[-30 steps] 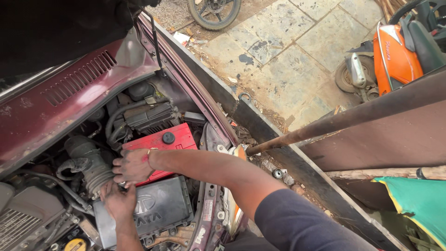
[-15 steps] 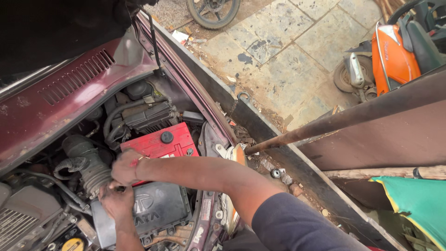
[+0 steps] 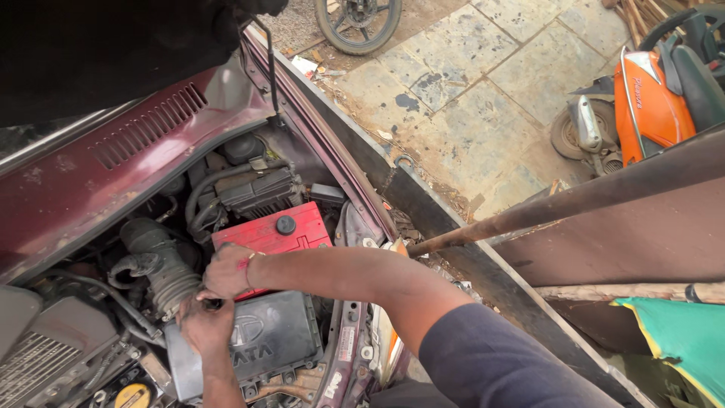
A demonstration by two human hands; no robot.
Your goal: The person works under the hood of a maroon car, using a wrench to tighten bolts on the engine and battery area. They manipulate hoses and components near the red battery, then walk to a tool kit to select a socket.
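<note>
I am leaning over the open engine bay of a maroon car (image 3: 91,181), its raised bonnet dark above me and a rusty prop rod (image 3: 559,204) slanting across on my right. An orange scooter (image 3: 649,98) stands well apart on the stone paving. Down in the bay, a red battery (image 3: 272,233) sits just behind a black air filter box (image 3: 264,340), with a ribbed black intake hose (image 3: 162,268) to their left. My right hand (image 3: 225,272) rests at the battery's front edge, fingers curled, and my left hand (image 3: 205,325) comes up beneath it; both close together on a small dark fitting (image 3: 211,304) between hose and box, though I cannot tell how tightly.
</note>
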